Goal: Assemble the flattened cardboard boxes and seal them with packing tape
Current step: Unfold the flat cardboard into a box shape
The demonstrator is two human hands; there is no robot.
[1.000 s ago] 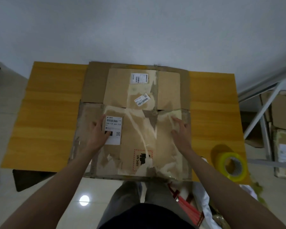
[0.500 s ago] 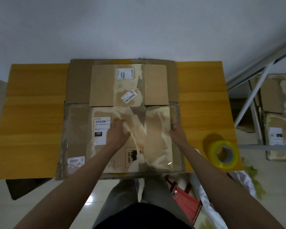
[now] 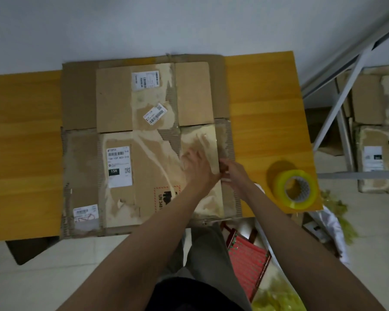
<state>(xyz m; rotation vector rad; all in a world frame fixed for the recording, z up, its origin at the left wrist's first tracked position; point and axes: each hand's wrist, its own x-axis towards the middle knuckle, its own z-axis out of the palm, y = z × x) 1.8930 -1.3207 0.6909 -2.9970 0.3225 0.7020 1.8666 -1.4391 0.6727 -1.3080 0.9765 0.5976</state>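
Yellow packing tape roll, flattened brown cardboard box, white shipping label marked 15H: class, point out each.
yellow packing tape roll (image 3: 279,184), head view, outer side
flattened brown cardboard box (image 3: 148,167), head view, near panel
white shipping label marked 15H (image 3: 119,166), head view, centre

Flattened cardboard boxes (image 3: 144,142) cover the middle of the surface (image 3: 25,135) from near edge to far edge. Bare wood lies open to their left; on the right a narrower strip is blocked near by a tape roll (image 3: 295,191). A metal rack (image 3: 337,104) borders the right side.

"15H" on box label (image 3: 119,167)
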